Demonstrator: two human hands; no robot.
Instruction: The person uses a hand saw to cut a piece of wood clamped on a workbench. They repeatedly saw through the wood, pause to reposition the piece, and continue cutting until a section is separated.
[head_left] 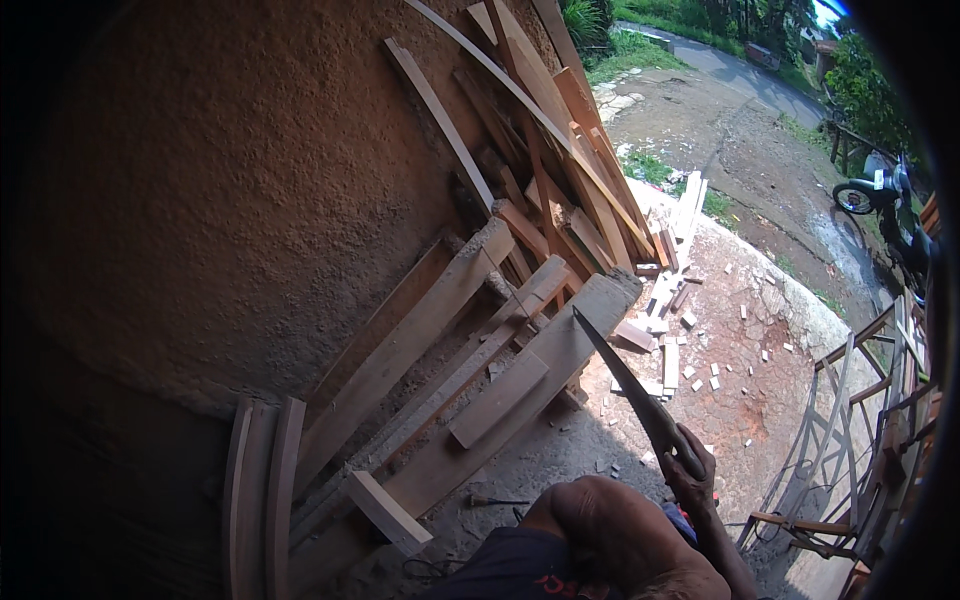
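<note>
My right hand [690, 466], low right of centre, is closed around the handle of a hand saw [640, 393]. The saw's long dark blade slants up and left. Its tip appears over the far end of a thick wooden bench plank [570, 338]; whether it touches cannot be told. On that plank lies a short flat board [500, 399]. A small squared wood piece [388, 512] rests across the plank's near part. My left hand is outside the picture. My bare knee [590, 510] and dark shorts fill the lower middle.
Several planks [560, 130] lean on the rough brown wall [240, 170]. Cut strips [264, 500] stand at lower left. A thin tool [492, 500] lies on the floor below the bench. Offcuts [668, 362] litter the ground. Wooden frames [850, 430] and a motorcycle [885, 205] stand right.
</note>
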